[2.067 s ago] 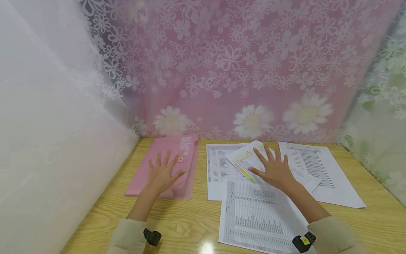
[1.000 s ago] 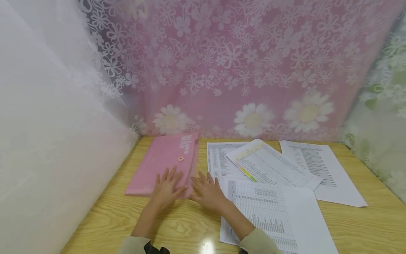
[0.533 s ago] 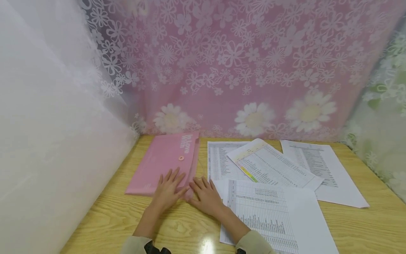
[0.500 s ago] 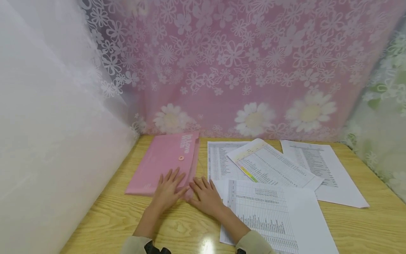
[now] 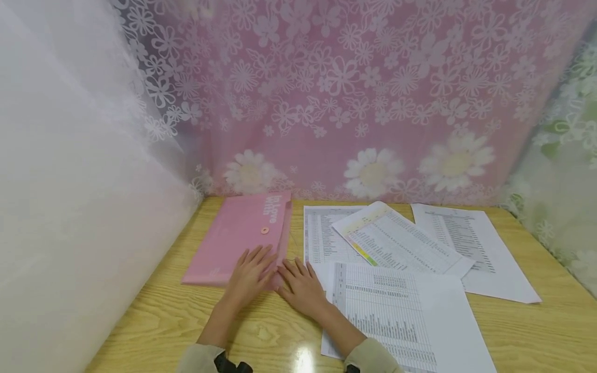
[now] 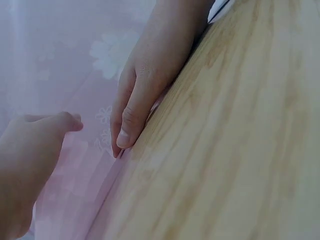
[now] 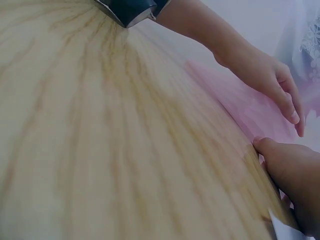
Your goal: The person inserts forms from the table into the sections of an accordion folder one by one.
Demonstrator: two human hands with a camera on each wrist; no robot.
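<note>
Head view: we count one pink folder point(image 5: 233, 233), flat, white lettering, one round button point(image 5: 265, 230), its near right corner at the fingers of both hands. Left hand point(image 5: 247, 277) fingers extended over it, gripping nothing; right hand point(image 5: 303, 290) fingers extended at its right edge, no grip. Four printed sheets point(image 5: 382, 305), overlapping, right of the right fingers. Left wrist view: we see two hands, right fingers close together by the folder edge. Right wrist view: left fingers over pink; we cannot tell if they touch.

The right hand point(image 5: 304, 290) moved from papers point(image 5: 401, 241) to folder point(image 5: 230, 233).
</note>
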